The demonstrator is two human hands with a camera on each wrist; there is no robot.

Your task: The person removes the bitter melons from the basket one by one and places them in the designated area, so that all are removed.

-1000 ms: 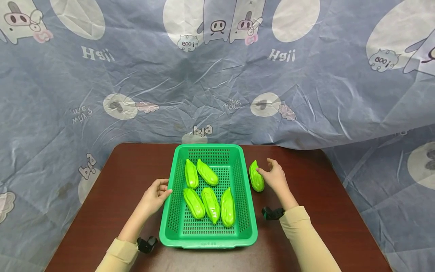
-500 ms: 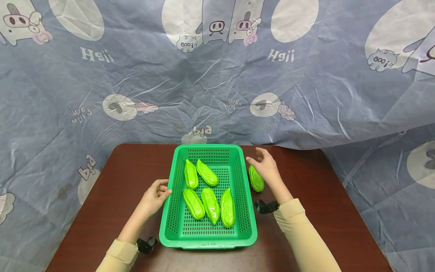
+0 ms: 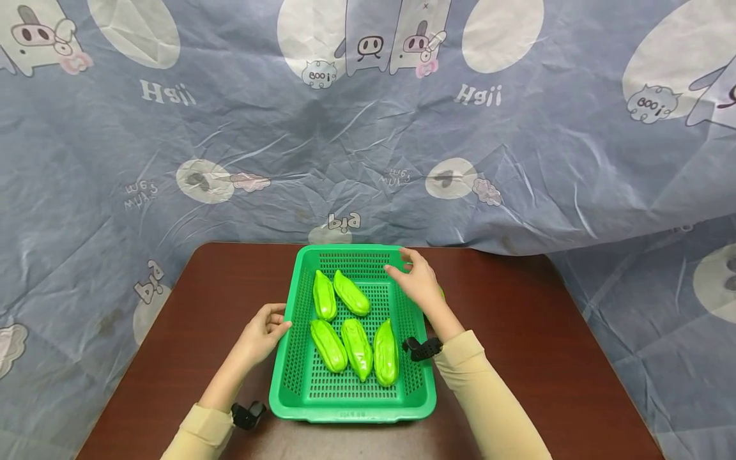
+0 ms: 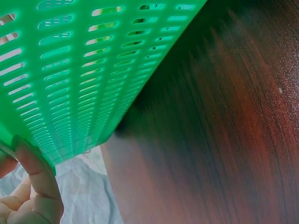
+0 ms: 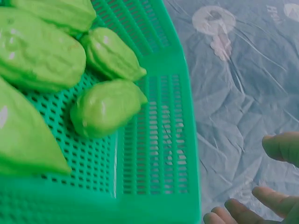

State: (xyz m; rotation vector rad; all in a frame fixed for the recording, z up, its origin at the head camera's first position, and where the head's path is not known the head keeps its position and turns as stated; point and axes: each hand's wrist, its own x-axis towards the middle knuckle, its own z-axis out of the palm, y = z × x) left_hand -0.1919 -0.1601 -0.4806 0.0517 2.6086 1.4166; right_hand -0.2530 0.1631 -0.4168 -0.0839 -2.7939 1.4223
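Inside the green plastic basket (image 3: 353, 414) lie several glossy, ridged green gourds (image 3: 386, 354), each tapering toward one end. My left hand (image 3: 261, 335) holds the basket's left rim, thumb on top; the left wrist view shows a finger (image 4: 39, 179) curled against the edge. Over the far right rim hovers my right hand (image 3: 421, 282), fingers spread and nothing between them. One more gourd (image 3: 443, 293) lies on the table just right of the basket, almost wholly hidden behind my right wrist. In the right wrist view, my right fingers (image 5: 275, 200) are apart beyond the basket's end.
The basket stands on a dark reddish-brown wooden table (image 3: 517, 306). A grey-blue cloth (image 3: 322, 147) with cartoon prints hangs behind it and down both sides. Dark wrist devices (image 3: 422, 349) are strapped to both wrists.
My right hand has moved left from beside the outer gourd to over the basket's right rim, and its arm now covers that gourd. My left hand stays on the rim.
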